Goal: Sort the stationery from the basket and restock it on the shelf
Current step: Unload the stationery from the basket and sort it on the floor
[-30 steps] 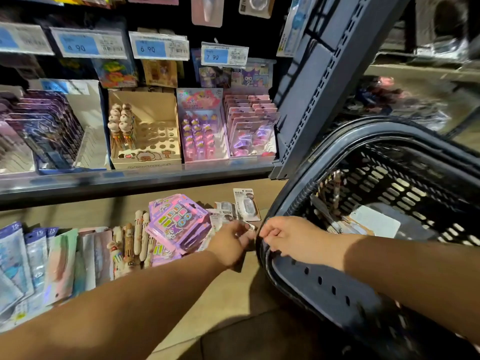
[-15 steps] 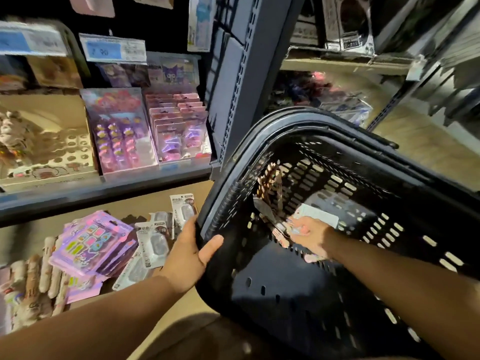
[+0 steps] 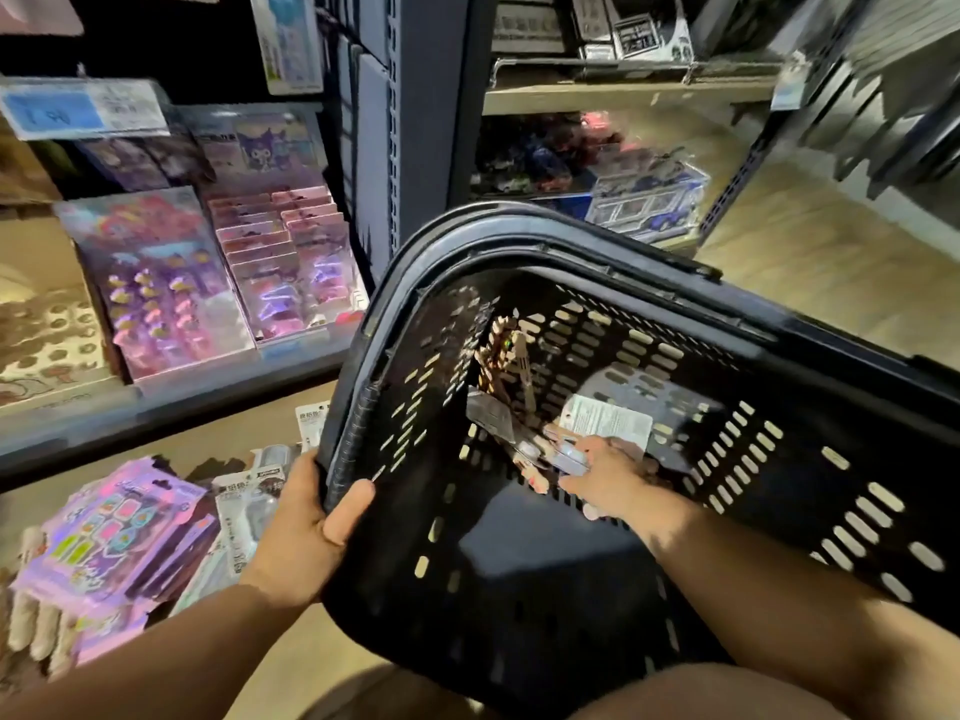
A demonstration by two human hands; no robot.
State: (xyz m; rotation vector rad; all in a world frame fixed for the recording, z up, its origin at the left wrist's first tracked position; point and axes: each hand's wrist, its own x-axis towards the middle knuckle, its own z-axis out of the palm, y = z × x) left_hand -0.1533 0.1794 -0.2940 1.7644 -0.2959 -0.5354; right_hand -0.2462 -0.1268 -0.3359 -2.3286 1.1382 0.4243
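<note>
Deeper than half a second ago, right hand (image 3: 608,478) lies on loose packs (image 3: 524,439) at the far bottom of the basket (image 3: 519,589); whether it pinches one I cannot tell. Left hand (image 3: 306,532) clamps the tilted basket's near-left rim. If that grip slips, the basket could drop onto the sorted piles (image 3: 109,537) at left.

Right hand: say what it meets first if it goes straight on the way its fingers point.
The right hand would likely meet the shiny small packet at its fingertips in the basket; depth is unclear.
</note>
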